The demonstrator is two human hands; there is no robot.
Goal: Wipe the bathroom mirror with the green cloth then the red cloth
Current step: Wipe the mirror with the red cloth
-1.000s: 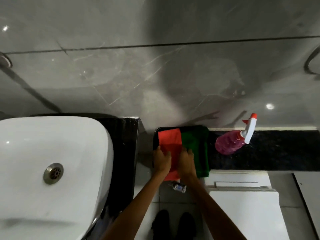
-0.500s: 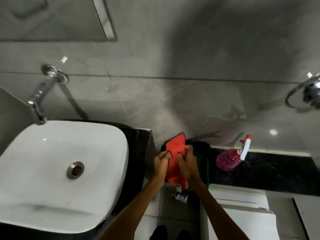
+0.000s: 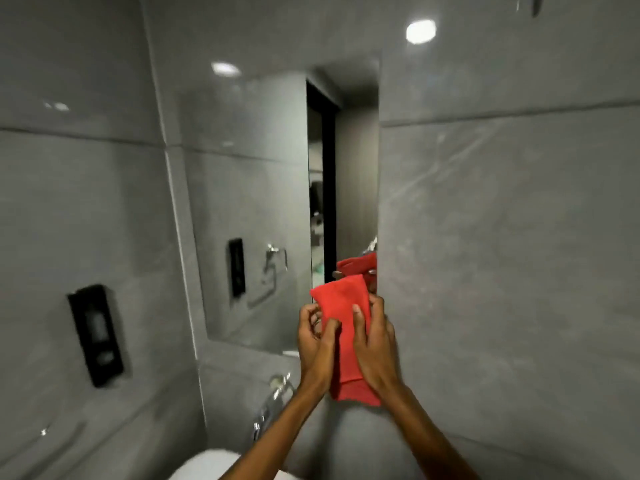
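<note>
The folded red cloth [image 3: 348,327] hangs upright between both hands in front of the mirror's lower right corner. My left hand [image 3: 313,344] pinches its left edge and my right hand [image 3: 372,341] grips its right side. The bathroom mirror [image 3: 256,209] is a tall panel on the grey wall; it reflects the cloth and a dark doorway. The green cloth is out of view.
A black wall dispenser [image 3: 95,336] is mounted at the left. A chrome tap [image 3: 273,400] juts from the wall below the mirror, above the white basin rim [image 3: 207,465]. Grey tiled wall [image 3: 502,271] fills the right side.
Both hands lifted the red cloth off the black ledge and raised it to the mirror. My view swung up from the basin and ledge to the wall.
</note>
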